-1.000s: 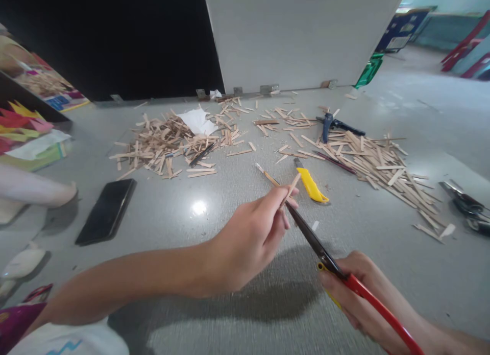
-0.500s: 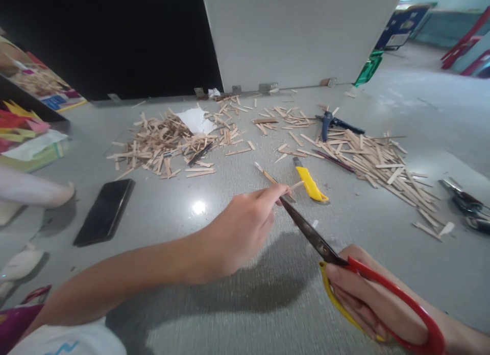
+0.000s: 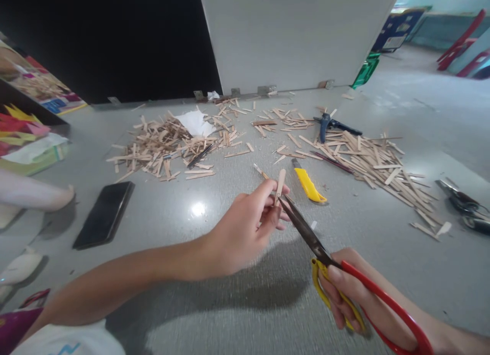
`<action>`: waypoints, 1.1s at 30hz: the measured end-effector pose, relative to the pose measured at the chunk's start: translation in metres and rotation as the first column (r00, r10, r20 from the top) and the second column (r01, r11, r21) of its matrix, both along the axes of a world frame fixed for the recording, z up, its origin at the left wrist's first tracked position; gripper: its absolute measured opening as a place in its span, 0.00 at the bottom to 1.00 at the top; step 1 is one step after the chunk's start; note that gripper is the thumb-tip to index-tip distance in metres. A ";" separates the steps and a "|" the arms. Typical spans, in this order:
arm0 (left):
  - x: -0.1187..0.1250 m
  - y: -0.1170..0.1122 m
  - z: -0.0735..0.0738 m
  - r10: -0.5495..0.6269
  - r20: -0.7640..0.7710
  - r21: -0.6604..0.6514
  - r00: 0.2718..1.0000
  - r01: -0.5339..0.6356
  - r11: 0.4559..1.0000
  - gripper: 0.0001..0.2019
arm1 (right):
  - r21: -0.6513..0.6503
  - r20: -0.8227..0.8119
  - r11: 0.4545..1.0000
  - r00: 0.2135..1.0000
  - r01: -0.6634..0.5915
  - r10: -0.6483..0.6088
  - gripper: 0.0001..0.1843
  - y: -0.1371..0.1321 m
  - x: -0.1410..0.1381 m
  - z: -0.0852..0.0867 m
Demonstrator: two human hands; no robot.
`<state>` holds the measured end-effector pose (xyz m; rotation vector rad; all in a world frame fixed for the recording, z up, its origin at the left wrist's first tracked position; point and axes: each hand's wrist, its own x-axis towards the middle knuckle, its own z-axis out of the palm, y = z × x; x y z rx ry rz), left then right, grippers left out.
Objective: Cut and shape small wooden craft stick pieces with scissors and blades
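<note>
- Currently your left hand (image 3: 241, 230) pinches a wooden stick (image 3: 281, 177) right at the blade tips, likely to steady it for cutting.
- Your right hand (image 3: 356, 284) grips the scissors (image 3: 314, 246) by the handles, presumably for blade control.
- Can't confirm any container; other sticks (image 3: 367, 158) lie loose on the grey surface (image 3: 161, 222).

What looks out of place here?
A white scrap lies over part of the left heap of wooden strips, and a blue tool lies at the far edge of the right heap; both look odd among wood. The scissors look normal.
</note>
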<state>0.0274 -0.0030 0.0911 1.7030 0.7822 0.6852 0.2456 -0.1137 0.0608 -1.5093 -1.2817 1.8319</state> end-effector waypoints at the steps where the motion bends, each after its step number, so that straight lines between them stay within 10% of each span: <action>1: 0.000 0.000 -0.001 -0.001 0.002 0.011 1.000 0.001 1.000 0.08 | 0.000 0.006 1.000 1.000 -0.002 0.002 0.43 -0.001 0.000 -0.001; 7: -0.001 0.002 -0.005 -0.045 0.004 0.006 0.999 0.045 0.999 0.09 | -0.075 -0.013 0.997 1.000 0.019 -0.020 0.43 -0.003 0.002 -0.003; 13: -0.008 0.007 -0.009 -0.039 -0.189 0.275 0.981 0.091 0.957 0.09 | -0.106 -0.052 0.994 0.999 -0.011 0.006 0.43 -0.001 0.004 -0.009; 22: 0.001 -0.003 -0.002 -0.013 -0.017 0.051 1.000 0.013 0.999 0.11 | -0.009 0.098 0.999 0.995 0.035 -0.034 0.45 0.000 -0.005 -0.003; 33: -0.003 -0.002 -0.012 -0.019 -0.106 0.270 0.994 0.047 0.962 0.12 | -0.003 0.147 0.999 0.988 -0.042 0.042 0.43 0.003 -0.009 0.002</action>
